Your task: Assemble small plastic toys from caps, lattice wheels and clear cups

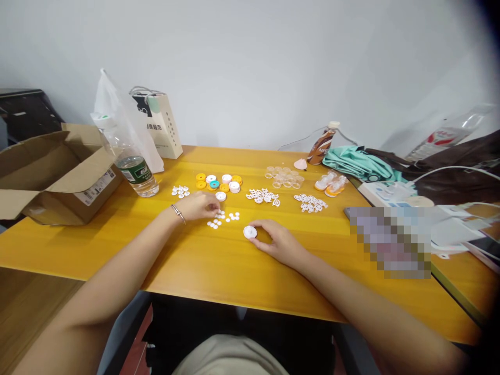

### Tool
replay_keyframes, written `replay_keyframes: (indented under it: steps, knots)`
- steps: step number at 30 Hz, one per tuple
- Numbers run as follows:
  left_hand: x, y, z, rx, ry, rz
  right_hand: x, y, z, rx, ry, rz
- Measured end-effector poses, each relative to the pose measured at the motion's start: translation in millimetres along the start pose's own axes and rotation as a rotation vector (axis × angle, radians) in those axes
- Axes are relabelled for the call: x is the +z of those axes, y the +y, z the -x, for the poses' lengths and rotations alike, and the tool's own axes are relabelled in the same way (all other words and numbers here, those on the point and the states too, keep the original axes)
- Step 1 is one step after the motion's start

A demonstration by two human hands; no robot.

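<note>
My right hand holds a round white plastic part by its edge, between thumb and fingers, at the tabletop. To the left, my left hand has its fingertips drawn together over small white discs lying loose on the wood. Whether a disc is between those fingers is too small to tell. Just beyond that hand stands a white round cup-like piece. Behind it are several orange, white and teal round pieces. Small white pegged parts lie left of the hand.
White openwork parts and another such pile lie right of centre, with clear round cups behind. A cardboard box and water bottle stand left. A coffee bottle, teal cloth and power strip are right.
</note>
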State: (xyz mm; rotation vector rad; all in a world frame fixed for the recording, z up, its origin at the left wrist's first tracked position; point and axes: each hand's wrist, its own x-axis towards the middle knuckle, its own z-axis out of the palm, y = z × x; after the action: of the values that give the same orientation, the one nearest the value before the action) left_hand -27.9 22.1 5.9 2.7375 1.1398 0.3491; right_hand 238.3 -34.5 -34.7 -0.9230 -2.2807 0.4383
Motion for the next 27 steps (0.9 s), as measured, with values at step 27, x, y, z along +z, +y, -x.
replay_keyframes:
  steps: [27]
  knots:
    - [34.3,58.9,-9.8,0.415,0.042,-0.243,1.2,-0.3,-0.7,-0.019,-0.004,0.016]
